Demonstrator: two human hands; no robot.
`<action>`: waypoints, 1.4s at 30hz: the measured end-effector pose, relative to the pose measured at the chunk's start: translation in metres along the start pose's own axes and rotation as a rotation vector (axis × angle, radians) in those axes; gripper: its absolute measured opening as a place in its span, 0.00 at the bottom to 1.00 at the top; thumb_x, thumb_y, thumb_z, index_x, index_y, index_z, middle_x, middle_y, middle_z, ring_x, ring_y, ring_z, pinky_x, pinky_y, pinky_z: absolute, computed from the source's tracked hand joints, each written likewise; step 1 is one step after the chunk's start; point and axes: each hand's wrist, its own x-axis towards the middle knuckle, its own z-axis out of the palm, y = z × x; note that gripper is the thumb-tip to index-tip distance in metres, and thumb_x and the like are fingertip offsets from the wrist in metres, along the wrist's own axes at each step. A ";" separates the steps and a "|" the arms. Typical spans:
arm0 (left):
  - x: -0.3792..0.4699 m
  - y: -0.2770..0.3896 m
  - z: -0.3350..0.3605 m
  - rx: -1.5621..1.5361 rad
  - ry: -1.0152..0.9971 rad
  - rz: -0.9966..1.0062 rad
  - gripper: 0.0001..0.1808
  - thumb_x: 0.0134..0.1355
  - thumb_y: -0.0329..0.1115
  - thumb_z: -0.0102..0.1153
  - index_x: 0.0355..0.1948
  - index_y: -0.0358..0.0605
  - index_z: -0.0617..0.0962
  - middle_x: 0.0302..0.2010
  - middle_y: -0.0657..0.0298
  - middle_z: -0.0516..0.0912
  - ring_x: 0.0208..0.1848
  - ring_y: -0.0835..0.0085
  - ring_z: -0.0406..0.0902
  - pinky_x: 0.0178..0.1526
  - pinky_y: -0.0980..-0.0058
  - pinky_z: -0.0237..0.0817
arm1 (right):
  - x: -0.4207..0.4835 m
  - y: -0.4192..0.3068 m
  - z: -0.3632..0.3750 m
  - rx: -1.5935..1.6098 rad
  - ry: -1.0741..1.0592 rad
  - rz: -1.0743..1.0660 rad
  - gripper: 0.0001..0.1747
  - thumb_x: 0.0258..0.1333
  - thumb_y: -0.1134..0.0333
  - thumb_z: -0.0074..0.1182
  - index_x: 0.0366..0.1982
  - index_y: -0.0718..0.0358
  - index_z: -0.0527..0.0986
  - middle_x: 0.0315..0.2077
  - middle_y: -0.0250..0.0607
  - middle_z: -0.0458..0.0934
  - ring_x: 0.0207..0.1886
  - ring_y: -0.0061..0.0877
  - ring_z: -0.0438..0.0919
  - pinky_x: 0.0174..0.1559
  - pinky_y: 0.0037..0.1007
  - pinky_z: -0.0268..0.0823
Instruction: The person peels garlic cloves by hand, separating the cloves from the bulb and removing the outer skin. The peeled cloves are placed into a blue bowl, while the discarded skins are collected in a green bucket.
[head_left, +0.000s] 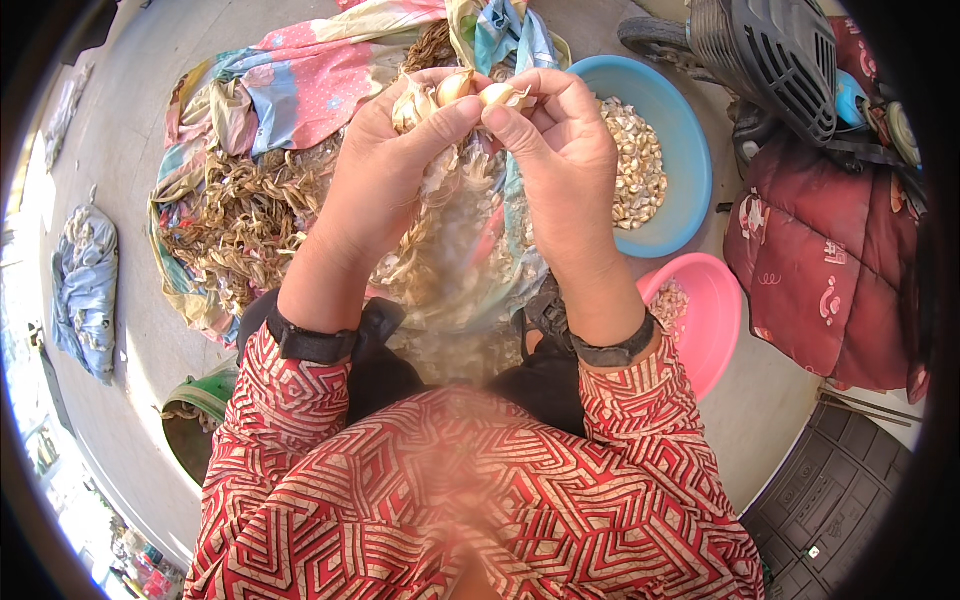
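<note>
My left hand (390, 157) holds a partly broken garlic bulb (415, 106), its cloves and papery skin showing above the thumb. My right hand (566, 142) pinches a pale garlic clove (498, 94) between thumb and fingers, close beside the bulb. The two thumbs nearly meet. Beneath my hands lie loose garlic skins (480, 169) on a patchwork cloth (322, 94). To the right, a blue plastic basin (686, 150) holds many garlic cloves (637, 172). Nearer to me, a pink plastic basin (716, 330) contains smaller pale pieces (670, 304).
Braided dry garlic stalks (240, 217) are heaped on the cloth at left. A blue cloth bundle (86, 292) and a green container (202, 397) stand farther left. At right are a wheeled vehicle (780, 67) and its dark red quilted cover (817, 262).
</note>
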 end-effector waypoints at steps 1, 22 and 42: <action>0.000 -0.001 0.000 0.021 0.009 0.012 0.13 0.65 0.33 0.59 0.49 0.40 0.78 0.41 0.67 0.82 0.42 0.82 0.78 0.48 0.81 0.68 | -0.001 -0.001 0.000 -0.021 -0.002 0.013 0.11 0.60 0.74 0.58 0.44 0.66 0.74 0.36 0.35 0.79 0.34 0.17 0.75 0.38 0.20 0.68; 0.000 0.002 0.004 0.134 0.037 -0.043 0.12 0.60 0.34 0.66 0.41 0.40 0.78 0.36 0.67 0.82 0.40 0.83 0.77 0.46 0.82 0.68 | -0.004 0.000 -0.004 -0.356 -0.002 -0.010 0.09 0.55 0.77 0.61 0.37 0.66 0.74 0.31 0.32 0.80 0.33 0.13 0.78 0.34 0.17 0.72; -0.001 -0.003 0.000 0.145 0.034 -0.040 0.09 0.63 0.33 0.61 0.43 0.43 0.79 0.38 0.65 0.82 0.40 0.79 0.80 0.43 0.79 0.72 | -0.010 0.001 -0.002 -0.536 0.009 -0.074 0.10 0.56 0.77 0.62 0.33 0.63 0.70 0.27 0.27 0.74 0.29 0.09 0.72 0.32 0.14 0.66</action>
